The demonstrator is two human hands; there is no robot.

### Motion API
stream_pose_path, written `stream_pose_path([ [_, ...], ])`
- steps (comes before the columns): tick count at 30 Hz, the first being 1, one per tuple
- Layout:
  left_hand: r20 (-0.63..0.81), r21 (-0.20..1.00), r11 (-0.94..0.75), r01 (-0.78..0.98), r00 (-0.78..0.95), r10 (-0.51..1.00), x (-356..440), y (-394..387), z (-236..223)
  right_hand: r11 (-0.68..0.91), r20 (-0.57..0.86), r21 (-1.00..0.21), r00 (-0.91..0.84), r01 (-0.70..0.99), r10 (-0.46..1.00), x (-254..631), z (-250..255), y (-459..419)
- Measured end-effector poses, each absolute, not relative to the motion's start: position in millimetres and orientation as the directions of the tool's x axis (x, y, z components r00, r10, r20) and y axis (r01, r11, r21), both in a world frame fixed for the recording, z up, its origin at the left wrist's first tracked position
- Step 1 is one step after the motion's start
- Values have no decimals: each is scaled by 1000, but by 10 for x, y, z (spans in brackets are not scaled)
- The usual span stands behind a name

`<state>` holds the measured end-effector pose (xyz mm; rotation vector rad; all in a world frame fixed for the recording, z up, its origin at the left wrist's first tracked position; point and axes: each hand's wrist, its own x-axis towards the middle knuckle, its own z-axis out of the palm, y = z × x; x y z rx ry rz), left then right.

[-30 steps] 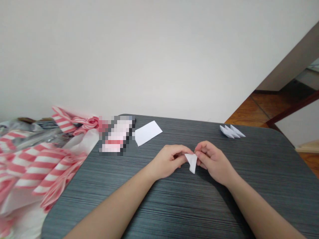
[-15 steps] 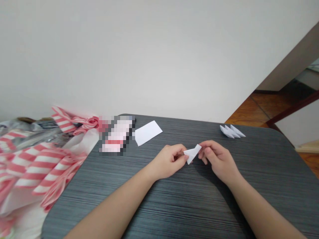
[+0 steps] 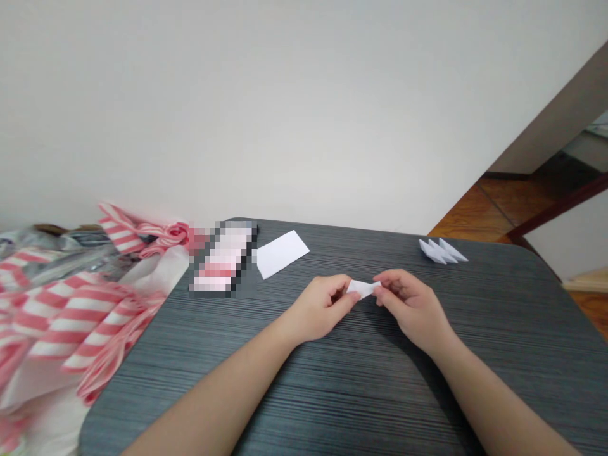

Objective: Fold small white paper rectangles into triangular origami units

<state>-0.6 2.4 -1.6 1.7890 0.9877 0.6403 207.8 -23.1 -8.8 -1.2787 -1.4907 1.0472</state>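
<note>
A small folded piece of white paper (image 3: pixel 361 289) is stretched between my hands, just above the dark table. My left hand (image 3: pixel 324 307) pinches its left end between thumb and fingers. At its right end, the thumb and forefinger of my right hand (image 3: pixel 412 307) close on the paper. The fingertips hide parts of its edges. Farther back on the right lies a row of folded white paper pieces (image 3: pixel 439 252) with pointed tips. A flat white paper sheet (image 3: pixel 284 254) rests on the table to the left of my hands.
A blurred-out phone-like object (image 3: pixel 225 256) lies at the table's left edge. Beyond that edge are heaped red-and-white striped cloths (image 3: pixel 80 313). The dark wood-grain table (image 3: pixel 342 392) meets a white wall (image 3: pixel 304 114) at the back. Wooden floor (image 3: pixel 475 212) shows at right.
My right hand has closed on the right end of the folded paper, its thumb now pressing there. The paper has turned from slanting upward to nearly level. My left hand has hardly moved.
</note>
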Motion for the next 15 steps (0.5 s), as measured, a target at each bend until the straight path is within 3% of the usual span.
stream_pose_path([
  [3, -16, 907, -205, 369, 516, 857, 2, 26, 17, 172, 163, -965, -61, 197, 985, 2089, -137, -223],
  [15, -37, 921, -170, 350, 514, 857, 23, 19, 115, 233, 213, -898, -96, 374, 972, 2119, -97, -224],
])
